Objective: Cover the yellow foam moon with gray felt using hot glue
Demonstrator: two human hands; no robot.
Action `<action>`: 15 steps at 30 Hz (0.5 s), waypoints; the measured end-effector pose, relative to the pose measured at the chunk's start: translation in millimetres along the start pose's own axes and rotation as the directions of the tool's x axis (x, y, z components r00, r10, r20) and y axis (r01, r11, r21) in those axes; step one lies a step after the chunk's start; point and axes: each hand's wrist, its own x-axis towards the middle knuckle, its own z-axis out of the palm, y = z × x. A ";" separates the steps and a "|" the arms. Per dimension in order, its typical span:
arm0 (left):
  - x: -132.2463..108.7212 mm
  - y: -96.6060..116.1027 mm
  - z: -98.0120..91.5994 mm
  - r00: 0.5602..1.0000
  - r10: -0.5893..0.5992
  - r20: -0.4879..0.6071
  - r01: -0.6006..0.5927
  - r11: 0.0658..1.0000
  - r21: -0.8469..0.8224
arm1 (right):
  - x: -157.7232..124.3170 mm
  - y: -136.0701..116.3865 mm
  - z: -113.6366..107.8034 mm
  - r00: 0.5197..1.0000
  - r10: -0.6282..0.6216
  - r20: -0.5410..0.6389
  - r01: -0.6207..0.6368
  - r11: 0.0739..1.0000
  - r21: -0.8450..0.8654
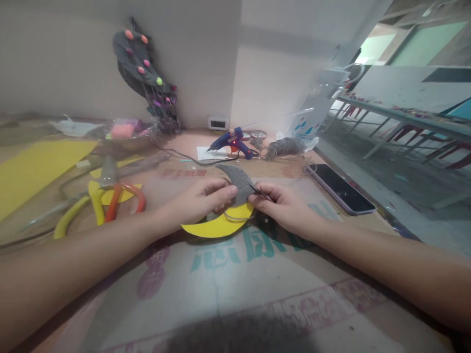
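Note:
A yellow crescent (213, 229) is held up over the table, its upper part wrapped in grey yarn (241, 184). My left hand (211, 196) is closed on the wrapped part from the left, thumb in front. My right hand (279, 203) pinches a thin dark pointed tool (259, 191) that looks like tweezers, at the right edge of the wrapping. A loose loop of grey yarn crosses the bare yellow just below. The fingers behind the crescent are hidden.
A blue glue gun (231, 141) with a lit red light stands behind. Near it lie a grey yarn bundle (285, 147) and a phone (340, 189). Orange-and-yellow-handled scissors (114, 201) and yellow sheets (40, 169) lie left. A decorated grey crescent (134, 63) leans on the wall.

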 end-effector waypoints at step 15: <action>-3.0 1.5 1.7 0.994 -0.059 -0.088 0.067 0.994 0.087 | -0.2 -3.3 0.3 0.999 -0.014 -0.037 0.020 0.986 0.166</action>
